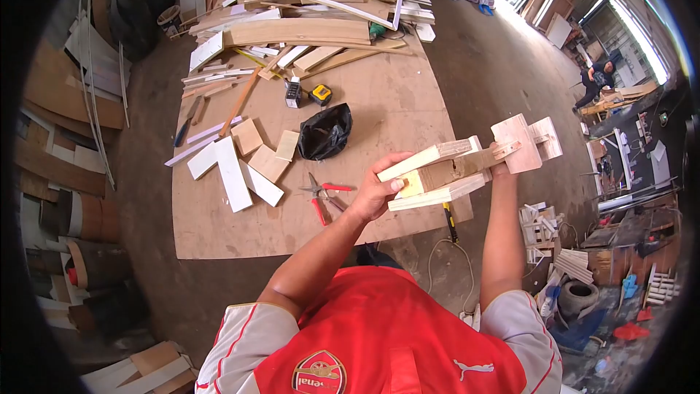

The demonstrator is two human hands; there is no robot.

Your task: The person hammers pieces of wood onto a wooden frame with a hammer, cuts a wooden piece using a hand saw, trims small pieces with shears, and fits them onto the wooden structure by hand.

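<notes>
A wooden assembly (452, 170) is held up above the front right corner of the table, made of pale plywood side pieces, a darker middle strip and square blocks at its right end. Its left end is gripped by my left hand (377, 188), thumb on top and fingers wrapped around the side. My right hand (500, 168) supports it from below near the square blocks; most of those fingers are hidden behind the wood. Red-handled pliers (319, 193) lie open on the table, left of my left hand. A hammer (450, 224) with a yellow and black handle is by the table's front edge.
The brown table (219, 237) carries a black plastic bag (325, 132), a yellow tape measure (320, 95), a small box (293, 93), cut wood pieces (235, 175) and a large pile of boards (299, 31). A person (600, 76) sits far right. Wood scraps lie around the floor.
</notes>
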